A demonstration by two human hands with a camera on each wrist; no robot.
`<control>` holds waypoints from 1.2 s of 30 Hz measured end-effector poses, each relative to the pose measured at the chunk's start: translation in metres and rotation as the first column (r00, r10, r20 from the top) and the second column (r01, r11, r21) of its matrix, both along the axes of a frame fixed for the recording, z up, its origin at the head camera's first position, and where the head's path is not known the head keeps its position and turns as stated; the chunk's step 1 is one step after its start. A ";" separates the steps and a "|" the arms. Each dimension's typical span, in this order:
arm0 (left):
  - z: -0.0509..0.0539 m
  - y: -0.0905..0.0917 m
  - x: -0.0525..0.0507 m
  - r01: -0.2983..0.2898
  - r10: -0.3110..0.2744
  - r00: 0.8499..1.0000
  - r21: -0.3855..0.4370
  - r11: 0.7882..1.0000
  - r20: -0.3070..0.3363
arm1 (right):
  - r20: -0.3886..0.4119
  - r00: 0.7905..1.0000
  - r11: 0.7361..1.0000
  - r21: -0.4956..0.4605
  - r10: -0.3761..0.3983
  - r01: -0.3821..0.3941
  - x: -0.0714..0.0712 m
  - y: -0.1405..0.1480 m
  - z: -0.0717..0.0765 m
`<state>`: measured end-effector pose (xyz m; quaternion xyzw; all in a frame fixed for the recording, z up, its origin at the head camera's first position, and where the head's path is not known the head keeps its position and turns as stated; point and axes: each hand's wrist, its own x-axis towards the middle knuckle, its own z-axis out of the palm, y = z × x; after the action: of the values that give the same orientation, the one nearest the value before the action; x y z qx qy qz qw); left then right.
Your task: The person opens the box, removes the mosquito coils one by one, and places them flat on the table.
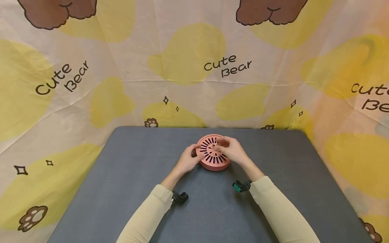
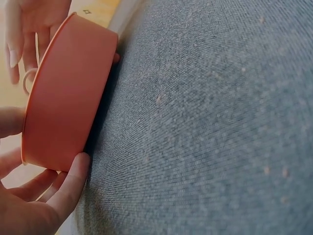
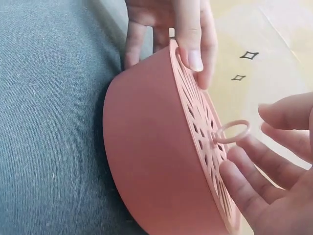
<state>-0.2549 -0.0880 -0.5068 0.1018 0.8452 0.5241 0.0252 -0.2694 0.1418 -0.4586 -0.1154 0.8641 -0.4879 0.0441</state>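
A round pink box (image 1: 214,167) sits toward 12 o'clock on a blue-grey table (image 1: 149,162). A person's left hand (image 1: 186,160) grips its side at 9 o'clock; the right hand (image 1: 233,149), thumb and fingers parted, is at 2 o'clock beside the lid's small ring (image 3: 234,122).

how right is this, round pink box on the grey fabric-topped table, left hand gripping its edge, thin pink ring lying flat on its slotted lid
Not quite: the thin pink ring isn't lying flat; the right wrist view shows it standing up from the slotted lid. The round pink box is on the grey fabric-topped table, left hand gripping its edge.
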 end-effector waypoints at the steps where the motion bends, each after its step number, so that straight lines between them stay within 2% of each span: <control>1: 0.000 0.000 0.000 0.004 -0.004 1.000 0.008 1.000 0.006 | 0.006 1.000 1.000 -0.007 0.004 -0.004 -0.001 -0.001 -0.001; 8: -0.003 0.000 -0.004 0.023 -0.026 0.999 0.061 0.998 0.039 | 0.098 0.993 0.995 -0.080 0.068 -0.060 -0.008 -0.004 -0.004; 14: -0.003 0.000 -0.007 0.032 -0.040 0.997 0.107 0.994 0.067 | 0.166 0.982 0.990 -0.121 0.094 -0.074 -0.014 -0.004 -0.001; 19: -0.005 0.000 -0.008 0.004 -0.016 0.996 0.124 0.992 0.091 | 0.175 0.977 0.986 -0.135 0.122 -0.099 -0.018 -0.004 -0.001; 28: -0.003 0.000 -0.005 0.013 -0.024 0.997 0.155 0.988 0.067 | 0.215 0.967 0.974 -0.206 0.134 -0.089 -0.020 -0.004 0.000; 36: -0.001 -0.001 -0.003 0.005 -0.020 0.997 0.207 0.978 0.071 | 0.185 0.972 0.978 -0.176 0.142 -0.109 -0.019 -0.002 0.007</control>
<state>-0.2580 -0.0887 -0.5078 0.0901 0.7840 0.6123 0.0487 -0.2879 0.1397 -0.4518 -0.1243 0.8031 -0.5630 0.1505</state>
